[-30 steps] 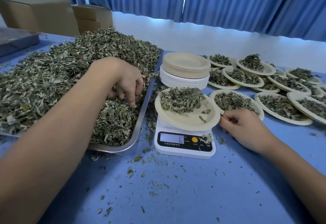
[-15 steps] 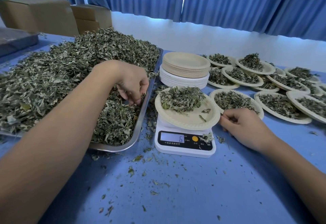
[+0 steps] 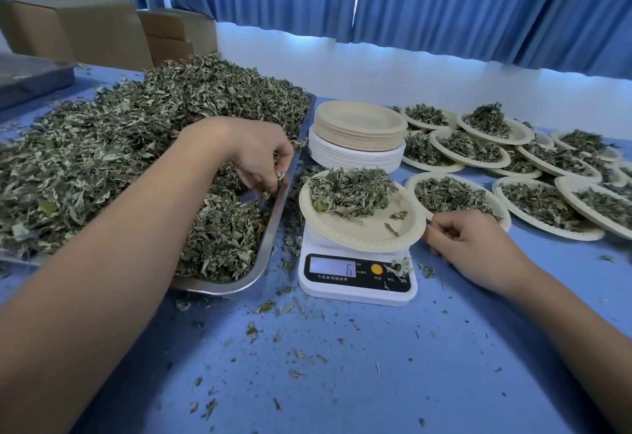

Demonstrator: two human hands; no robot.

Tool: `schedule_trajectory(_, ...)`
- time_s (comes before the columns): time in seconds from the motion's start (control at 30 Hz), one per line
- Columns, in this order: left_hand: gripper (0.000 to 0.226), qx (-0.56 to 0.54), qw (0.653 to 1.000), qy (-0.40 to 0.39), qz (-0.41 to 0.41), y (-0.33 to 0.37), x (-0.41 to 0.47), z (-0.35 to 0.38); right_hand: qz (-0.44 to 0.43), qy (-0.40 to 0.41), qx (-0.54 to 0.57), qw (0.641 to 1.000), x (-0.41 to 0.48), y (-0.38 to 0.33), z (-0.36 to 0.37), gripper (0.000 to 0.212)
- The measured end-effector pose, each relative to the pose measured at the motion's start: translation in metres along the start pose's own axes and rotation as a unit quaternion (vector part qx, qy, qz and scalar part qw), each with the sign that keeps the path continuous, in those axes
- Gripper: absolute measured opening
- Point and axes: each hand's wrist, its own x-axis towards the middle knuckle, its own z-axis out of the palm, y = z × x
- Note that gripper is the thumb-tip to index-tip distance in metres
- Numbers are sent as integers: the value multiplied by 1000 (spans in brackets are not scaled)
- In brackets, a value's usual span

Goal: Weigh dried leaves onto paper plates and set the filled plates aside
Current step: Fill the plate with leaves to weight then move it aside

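Topping up looks like the step in hand: many filled plates lie overlapping at the right, but the heaped steel tray and the stack of empty plates suggest plenty is left. The paper plate sits on the kitchen scale, which reads 6, and carries a loose mound of crinkled grey-green dried leaves. The left hand pinches a few leaves at the tray's right edge. The right hand curls its fingers at the plate's rim, but I cannot tell whether it grips.

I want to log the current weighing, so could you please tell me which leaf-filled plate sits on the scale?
The plate nearest the tray, raised on the scale; the other filled plates lie on the table, right of it.
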Motion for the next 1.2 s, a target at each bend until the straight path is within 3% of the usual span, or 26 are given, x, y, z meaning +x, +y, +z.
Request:
schedule_trajectory(0.23, 16, 4, 998, 44, 34, 3, -15, -13, 4, 0, 9, 1000, -1, -1, -1, 44)
schedule_trajectory(0.43, 18, 1, 987, 112, 118, 11, -29, -27, 4, -1, 14, 1000, -1, -1, 0, 45)
schedule_trajectory(0.67, 19, 0, 977, 113, 183, 31, -33, -22, 5, 2, 14, 1000, -2, -2, -1, 45)
schedule_trajectory(0.8, 19, 16, 984, 94, 151, 26, -35, -26, 6, 2, 15, 1000, -3, -3, -1, 44)
schedule_trajectory(1.0, 21, 139, 990, 6, -38, 3, -28, -21, 13, 10, 15, 1000, -3, -4, -1, 42)
schedule_trajectory(1.07, 20, 136, 989, 60, -9, 3, -25, -21, 23, 34, 40, 998, -3, -5, -1, 43)
schedule_trajectory(1.13, 12, 49, 987, 139, 60, 10, -24, -21, 37, 60, 88, 994, -3, -7, -1, 45)
schedule_trajectory(1.2, 8, -22, 981, 160, 106, 19, -22, -17, 52, 77, 138, 986, -3, -12, 0, 47)
